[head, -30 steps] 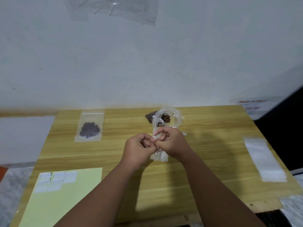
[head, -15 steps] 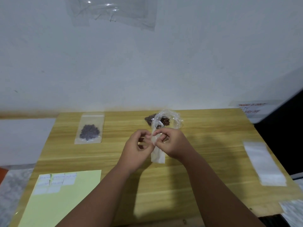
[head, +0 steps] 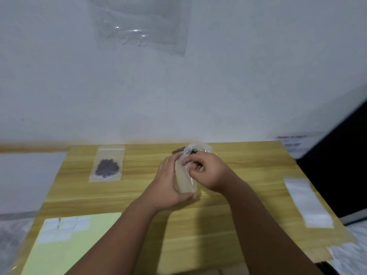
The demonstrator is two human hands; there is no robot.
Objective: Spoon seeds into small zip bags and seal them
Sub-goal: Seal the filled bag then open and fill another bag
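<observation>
A small clear zip bag (head: 186,180) stands upright between my hands over the middle of the wooden table (head: 248,175). My left hand (head: 168,183) cups it from the left, fingers along its side and thumb under its bottom edge. My right hand (head: 206,171) pinches the bag's top edge with thumb and forefinger. Just behind them lies a crumpled clear plastic bag with dark seeds (head: 195,149), partly hidden by my fingers. A flat zip bag of dark seeds (head: 107,167) lies at the back left. No spoon is in view.
A stack of unfilled clear zip bags (head: 306,201) lies near the table's right edge. A pale green sheet with several white labels (head: 65,229) covers the front left corner. A white wall stands right behind the table, with clear plastic taped to it (head: 143,22).
My left hand has let go of the bag's top and slid down to hold its side and bottom. The right hand keeps its pinch on the top. The view has tilted up.
</observation>
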